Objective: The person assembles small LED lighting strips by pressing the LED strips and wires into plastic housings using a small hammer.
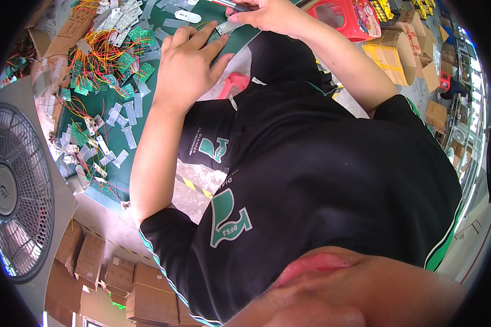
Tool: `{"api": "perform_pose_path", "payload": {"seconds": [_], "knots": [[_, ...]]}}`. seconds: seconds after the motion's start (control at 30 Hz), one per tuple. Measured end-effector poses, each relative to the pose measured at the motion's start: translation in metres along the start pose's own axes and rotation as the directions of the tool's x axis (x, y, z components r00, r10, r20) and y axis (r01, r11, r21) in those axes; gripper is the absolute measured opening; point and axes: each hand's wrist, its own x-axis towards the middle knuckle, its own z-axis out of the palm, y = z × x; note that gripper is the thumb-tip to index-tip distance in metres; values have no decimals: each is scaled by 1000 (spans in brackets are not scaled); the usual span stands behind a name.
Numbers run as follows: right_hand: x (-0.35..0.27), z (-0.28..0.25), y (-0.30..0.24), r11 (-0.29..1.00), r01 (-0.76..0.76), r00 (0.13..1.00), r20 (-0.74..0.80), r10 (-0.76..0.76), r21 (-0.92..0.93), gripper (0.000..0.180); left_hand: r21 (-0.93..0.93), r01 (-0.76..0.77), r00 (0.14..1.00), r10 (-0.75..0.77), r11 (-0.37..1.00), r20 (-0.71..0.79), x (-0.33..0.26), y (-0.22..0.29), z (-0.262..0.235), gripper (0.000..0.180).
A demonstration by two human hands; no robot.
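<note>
My left hand lies over the near edge of the green work table, fingers spread and thumb held apart. Its fingertips touch a small clear-and-white flat piece at the table edge. My right hand is closed round a slim pen-like tool with a dark grip, cut off by the top of the picture. The fingers of that hand also reach the same flat piece. Just beyond my left hand lies a white oval plastic housing.
Green circuit boards with red and yellow wires are heaped left of my left hand. Clear plastic strips lie scattered on the table. A grey fan stands at the left. Cardboard boxes, a red plastic stool and a taped carton surround me.
</note>
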Motion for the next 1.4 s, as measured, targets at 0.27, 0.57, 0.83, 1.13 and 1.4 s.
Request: {"api": "perform_pose_path", "payload": {"seconds": [0.27, 0.57, 0.83, 1.13, 1.4], "knots": [[5, 11, -4, 978, -188, 973, -120, 198, 89, 20, -9, -7, 1000, 7, 1000, 2, 0, -1, 1, 35], [7, 13, -7, 951, -248, 965, -34, 258, 184, 16, -345, 99, 970, -168, 933, -176, -2, -18, 11, 19], [5, 12, -2, 931, -245, 964, -32, 263, 272, 16, -5, 211, 954, -207, 978, -216, 9, -13, 19, 17], [9, 14, -2, 923, -254, 959, -45, 278, 288, 15, 58, 177, 968, -163, 982, -189, 15, -11, 13, 25], [10, 18, -2, 891, -274, 943, -82, 323, 361, 16, 42, 171, 970, -161, 984, -183, 14, -16, 17, 31]]}}
